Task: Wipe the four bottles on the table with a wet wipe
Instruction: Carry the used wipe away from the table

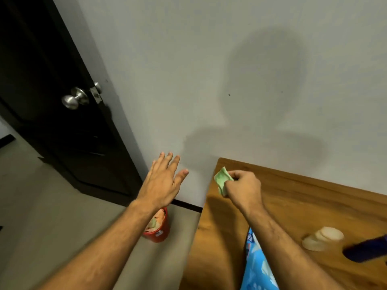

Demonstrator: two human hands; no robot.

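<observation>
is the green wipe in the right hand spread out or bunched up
Bunched up: the green wipe sits crumpled in the right hand, pinched by curled fingers.

A red bin (158, 229) holding crumpled scraps stands on the floor (31, 191) beside the wooden tabletop (303, 201). A dark door (52, 132) with a silver knob (74, 99) stands at left.

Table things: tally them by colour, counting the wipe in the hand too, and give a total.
Green: 1, the wipe that the right hand grips
Blue: 2, the packet and the dark blurred thing at the right edge
Cream: 1, the round lid-shaped thing
Total: 4
</observation>
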